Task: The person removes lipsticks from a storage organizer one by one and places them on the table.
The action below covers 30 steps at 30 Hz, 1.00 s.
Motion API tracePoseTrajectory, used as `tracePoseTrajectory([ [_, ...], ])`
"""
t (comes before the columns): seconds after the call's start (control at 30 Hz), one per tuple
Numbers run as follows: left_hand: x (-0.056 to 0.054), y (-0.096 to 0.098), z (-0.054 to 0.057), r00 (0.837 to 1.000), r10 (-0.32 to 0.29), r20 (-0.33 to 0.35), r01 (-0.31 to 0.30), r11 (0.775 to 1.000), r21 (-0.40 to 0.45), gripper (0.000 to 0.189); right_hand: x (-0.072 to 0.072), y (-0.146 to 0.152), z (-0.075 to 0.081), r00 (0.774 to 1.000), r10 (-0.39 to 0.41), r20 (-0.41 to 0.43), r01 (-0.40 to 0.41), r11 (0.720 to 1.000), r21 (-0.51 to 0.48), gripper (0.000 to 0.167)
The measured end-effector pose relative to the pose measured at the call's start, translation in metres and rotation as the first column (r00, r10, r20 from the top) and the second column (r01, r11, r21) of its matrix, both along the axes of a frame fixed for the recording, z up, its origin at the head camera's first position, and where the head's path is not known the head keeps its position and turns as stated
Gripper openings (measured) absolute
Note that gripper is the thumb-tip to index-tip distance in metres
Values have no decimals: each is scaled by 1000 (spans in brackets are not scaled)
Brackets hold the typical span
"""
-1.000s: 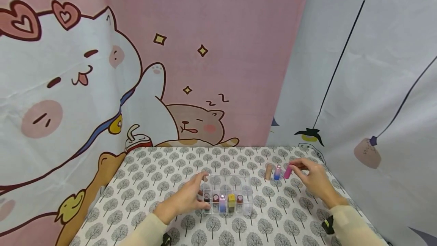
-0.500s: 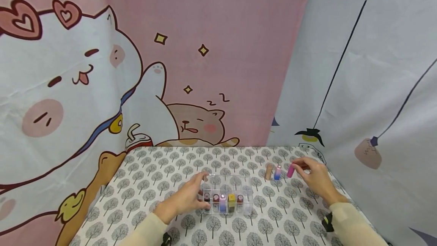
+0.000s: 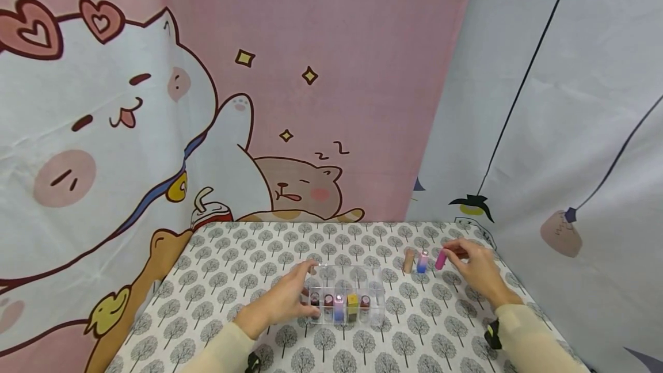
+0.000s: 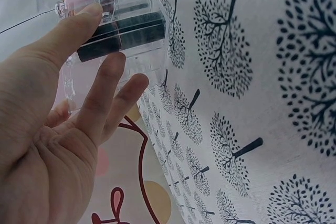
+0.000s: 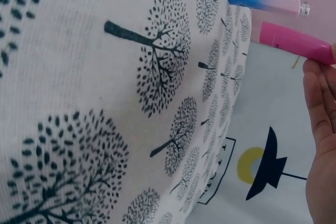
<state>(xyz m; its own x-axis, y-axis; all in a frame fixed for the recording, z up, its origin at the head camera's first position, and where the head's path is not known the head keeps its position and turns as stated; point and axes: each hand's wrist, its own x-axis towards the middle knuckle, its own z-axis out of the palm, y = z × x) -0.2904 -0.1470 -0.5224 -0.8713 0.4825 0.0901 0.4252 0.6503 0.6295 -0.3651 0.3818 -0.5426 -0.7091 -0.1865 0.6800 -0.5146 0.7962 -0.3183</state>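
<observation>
My left hand (image 3: 285,298) grips the left end of a clear plastic lipstick organizer (image 3: 376,309), thumb at the front and fingers towards the back. Several lipsticks stand in its front row, among them a pink-and-blue one (image 3: 339,307) and a yellow-topped one (image 3: 352,307). In the left wrist view, a black lipstick (image 4: 123,35) sits close to the thumb and fingers. My right hand (image 3: 476,269) pinches a magenta lipstick tube (image 3: 441,259) near its top, slightly tilted; the right wrist view shows its lower end (image 5: 283,38) pointing to the cloth.
Left of the magenta tube stand a blue-to-pink lipstick (image 3: 422,262) and a tan-brown tube (image 3: 408,261). A white cloth (image 3: 248,269) with grey trees covers the table. Printed curtains (image 3: 362,102) hang behind and on the right side.
My right hand has shifted a little to the right with the magenta tube, widening its distance from the blue-to-pink lipstick. The left hand stays on the organizer.
</observation>
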Motion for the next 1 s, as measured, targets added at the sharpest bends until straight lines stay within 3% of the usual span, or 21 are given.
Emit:
tracePoseTrajectory([
  [0.27,-1,-1,1,1000,-14,-6,14,1000,13,119,-1,-4,-4,997,14,80,-11,999,-37,19],
  [1.0,0,-1,0,1000,-2,13,2,1000,20,121,-10,-7,-16,993,10,116,-7,1000,-25,14],
])
